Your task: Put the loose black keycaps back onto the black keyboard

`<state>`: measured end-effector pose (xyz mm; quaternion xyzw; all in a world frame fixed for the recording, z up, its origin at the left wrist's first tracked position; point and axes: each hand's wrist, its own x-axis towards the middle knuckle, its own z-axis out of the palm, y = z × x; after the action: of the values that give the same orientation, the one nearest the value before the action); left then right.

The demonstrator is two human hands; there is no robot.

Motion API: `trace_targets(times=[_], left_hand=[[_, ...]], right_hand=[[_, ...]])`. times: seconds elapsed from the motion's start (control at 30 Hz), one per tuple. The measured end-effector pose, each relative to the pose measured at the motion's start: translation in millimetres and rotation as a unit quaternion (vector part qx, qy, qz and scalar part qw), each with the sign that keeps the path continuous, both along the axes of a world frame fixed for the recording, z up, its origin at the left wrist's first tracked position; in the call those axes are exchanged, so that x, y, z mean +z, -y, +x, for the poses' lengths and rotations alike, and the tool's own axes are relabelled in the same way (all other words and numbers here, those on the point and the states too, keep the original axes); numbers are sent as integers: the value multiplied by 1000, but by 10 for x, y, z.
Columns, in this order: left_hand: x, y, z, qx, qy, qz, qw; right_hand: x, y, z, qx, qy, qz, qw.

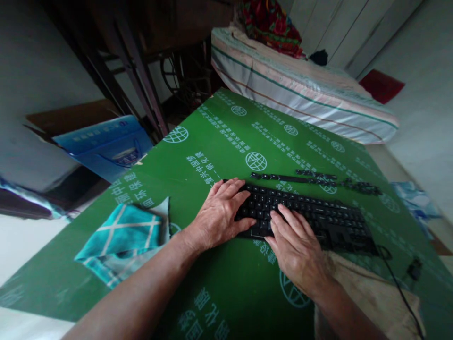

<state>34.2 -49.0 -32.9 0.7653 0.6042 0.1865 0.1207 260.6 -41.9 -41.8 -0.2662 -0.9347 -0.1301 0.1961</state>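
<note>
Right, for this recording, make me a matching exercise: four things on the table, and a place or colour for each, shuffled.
Things:
1. keyboard
2. checked cloth
3. loose keycaps
4. plain cloth

Descriptions:
A. beige
B. beyond the keyboard's far edge
C. under the left hand and right hand
D. turquoise with white lines

Pairs: 1-C, 2-D, 3-B, 4-A

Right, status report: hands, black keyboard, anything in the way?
Left hand on left end of long black keyboard; right hand farther along it. Small black pieces just beyond. Folded teal checked cloth aside, not blocking.
</note>
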Motion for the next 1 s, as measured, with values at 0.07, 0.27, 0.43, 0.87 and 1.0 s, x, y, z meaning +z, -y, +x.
trace_targets(times=[0.07, 0.27, 0.43, 0.87, 1.0], left_hand=[[2, -3, 4, 1, 0, 1, 1000], [18, -2, 14, 2, 2, 6, 1000], [28, -5, 11, 1, 2, 3, 1000], [8, -4, -3, -2, -2, 10, 1000], [-3, -3, -5, -2, -8, 16, 1000]], right_hand=[[-23, 25, -4, -9, 2, 3, 1000], [-48, 62, -17, -19, -8, -1, 1000], [-85, 57, -26, -17, -19, -8, 1000], [-102, 48, 38, -13, -109, -13, 994], [-133, 53, 30, -13, -104, -17, 994]])
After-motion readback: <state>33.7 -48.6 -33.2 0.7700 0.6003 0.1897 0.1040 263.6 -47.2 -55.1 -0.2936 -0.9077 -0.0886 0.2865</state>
